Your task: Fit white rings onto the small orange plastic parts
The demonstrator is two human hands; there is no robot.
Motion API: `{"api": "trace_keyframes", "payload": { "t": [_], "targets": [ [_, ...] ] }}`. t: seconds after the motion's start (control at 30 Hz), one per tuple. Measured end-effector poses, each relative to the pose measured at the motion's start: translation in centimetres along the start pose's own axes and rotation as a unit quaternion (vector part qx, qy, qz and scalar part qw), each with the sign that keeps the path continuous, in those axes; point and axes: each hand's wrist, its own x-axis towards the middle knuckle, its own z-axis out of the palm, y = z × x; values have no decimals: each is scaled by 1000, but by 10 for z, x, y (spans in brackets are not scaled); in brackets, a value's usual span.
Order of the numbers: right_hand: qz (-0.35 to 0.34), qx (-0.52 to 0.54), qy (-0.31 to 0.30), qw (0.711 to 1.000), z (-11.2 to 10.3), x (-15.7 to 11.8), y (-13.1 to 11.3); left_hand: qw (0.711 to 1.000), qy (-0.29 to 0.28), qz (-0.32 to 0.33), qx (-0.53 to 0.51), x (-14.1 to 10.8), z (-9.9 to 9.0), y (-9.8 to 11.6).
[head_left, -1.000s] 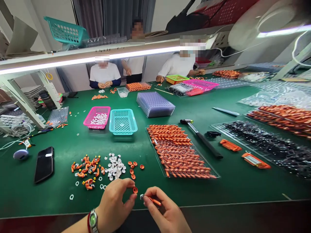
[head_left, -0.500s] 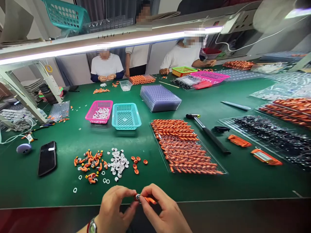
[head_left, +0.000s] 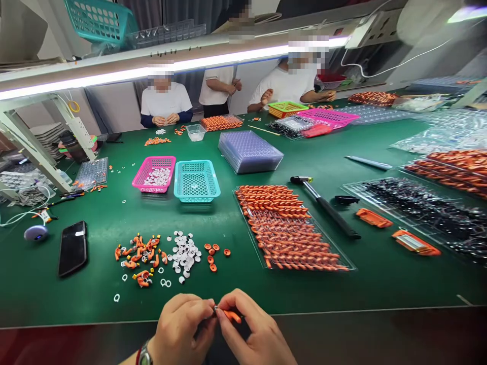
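Note:
An orange curved piece is pinched between the thumb and finger of my right hand at the table's front edge. My left hand, with a watch at the wrist, closes its fingertips on the other end of the piece; whatever small part lies between them is mostly hidden. Beyond my hands lie orange cups, a pile of white caps and a heap of orange pieces with yellow bits. White rings are scattered to the left of my hands.
A tray of orange pieces lies right of centre, beside a hammer. Farther back are a pink basket, a turquoise basket and stacked clear trays. A phone lies left. Several people are across the table.
My left fingers have curled in closer around the end of the orange piece, covering the small part there. Across the table, the standing person's hands have come together and a seated person's hand has risen.

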Motion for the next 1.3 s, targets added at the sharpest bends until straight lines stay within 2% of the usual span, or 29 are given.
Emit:
{"api": "trace_keyframes", "payload": {
  "t": [0.1,0.2,0.4,0.5,0.63,0.7,0.8,0.93,1.07,1.3],
  "targets": [
    [40,60,-28,997,-2,2,0,999,-2,36,6,2,-1,0],
    [94,155,-63,981,-8,7,0,998,-7,58,6,3,-2,-1],
    [167,313,-194,915,-20,17,0,992,-64,110,-18,3,-9,-3],
    [181,364,-204,891,-19,15,3,988,-89,122,-24,0,-14,-4],
    [214,456,-206,839,-9,8,7,989,-96,109,-37,-2,-16,0],
    [221,482,-196,825,-4,5,9,991,-90,90,-47,0,-15,3],
    [230,483,-158,830,1,3,9,994,-68,33,-76,3,-11,6],
    [231,469,-144,840,-5,5,6,992,14,-59,-107,2,-5,6],
    [210,441,-153,859,-15,10,1,969,51,-167,-174,-3,-3,5],
    [196,425,-161,869,-13,6,-1,925,44,-266,-268,-14,-3,-1]
  ]
}}
